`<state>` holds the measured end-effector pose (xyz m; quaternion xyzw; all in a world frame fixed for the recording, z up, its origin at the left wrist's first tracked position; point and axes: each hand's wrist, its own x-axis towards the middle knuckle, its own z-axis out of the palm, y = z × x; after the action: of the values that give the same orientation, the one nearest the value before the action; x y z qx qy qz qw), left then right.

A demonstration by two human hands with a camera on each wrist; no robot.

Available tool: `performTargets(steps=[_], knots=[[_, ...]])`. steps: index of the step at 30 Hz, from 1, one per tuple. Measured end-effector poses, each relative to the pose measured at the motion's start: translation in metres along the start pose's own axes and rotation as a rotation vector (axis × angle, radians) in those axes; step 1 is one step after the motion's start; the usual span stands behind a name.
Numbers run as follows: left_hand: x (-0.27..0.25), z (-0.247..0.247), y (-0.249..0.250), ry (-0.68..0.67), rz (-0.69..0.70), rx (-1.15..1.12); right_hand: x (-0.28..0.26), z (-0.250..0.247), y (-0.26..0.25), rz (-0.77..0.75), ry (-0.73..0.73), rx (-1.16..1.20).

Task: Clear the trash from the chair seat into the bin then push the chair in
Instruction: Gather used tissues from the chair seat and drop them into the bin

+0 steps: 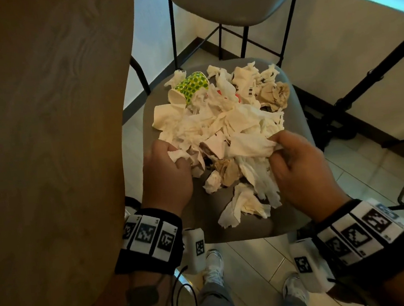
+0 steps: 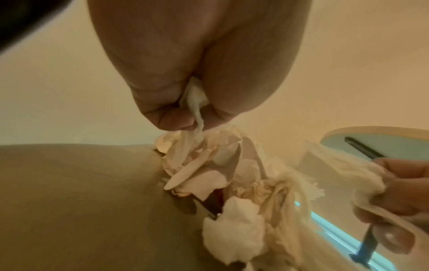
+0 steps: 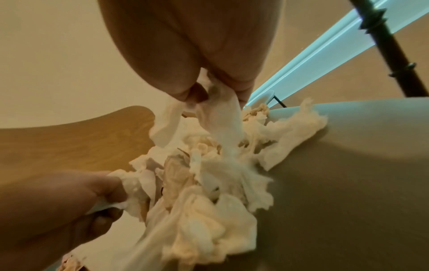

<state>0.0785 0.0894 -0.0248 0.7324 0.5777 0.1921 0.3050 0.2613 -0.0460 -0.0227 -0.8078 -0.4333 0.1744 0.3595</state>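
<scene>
A heap of crumpled white and brown tissues (image 1: 220, 126) covers the grey chair seat (image 1: 209, 216), with a green-dotted paper cup (image 1: 191, 86) lying at its far left. My left hand (image 1: 172, 159) grips a wad of tissue at the heap's near left edge; in the left wrist view the tissue (image 2: 194, 99) is pinched between thumb and fingers. My right hand (image 1: 275, 148) grips a white tissue (image 1: 249, 144) at the heap's near right side; the right wrist view shows that tissue (image 3: 220, 110) hanging from the curled fingers. No bin is in view.
A wooden table top (image 1: 44, 118) runs along the left, close to the chair. A second grey chair (image 1: 238, 1) stands beyond. Black metal legs (image 1: 370, 70) stand at the right on the tiled floor. My feet (image 1: 213, 267) are just behind the seat.
</scene>
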Motion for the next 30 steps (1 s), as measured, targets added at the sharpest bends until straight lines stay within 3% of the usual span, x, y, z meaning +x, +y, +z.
performTargets(steps=[9, 13, 21, 30], knots=[[-0.034, -0.018, 0.038, 0.075, 0.2, -0.103, 0.002, -0.025, -0.006, 0.15, 0.114, 0.381], [-0.049, -0.03, 0.055, 0.061, 0.279, -0.105, -0.01, -0.039, -0.008, 0.132, 0.161, 0.362], [-0.08, -0.017, 0.098, -0.11, 0.451, -0.011, -0.043, -0.073, 0.024, 0.228, 0.245, 0.256], [-0.145, 0.084, 0.154, -0.462, 0.61, 0.016, -0.132, -0.133, 0.109, 0.539, 0.375, 0.321]])
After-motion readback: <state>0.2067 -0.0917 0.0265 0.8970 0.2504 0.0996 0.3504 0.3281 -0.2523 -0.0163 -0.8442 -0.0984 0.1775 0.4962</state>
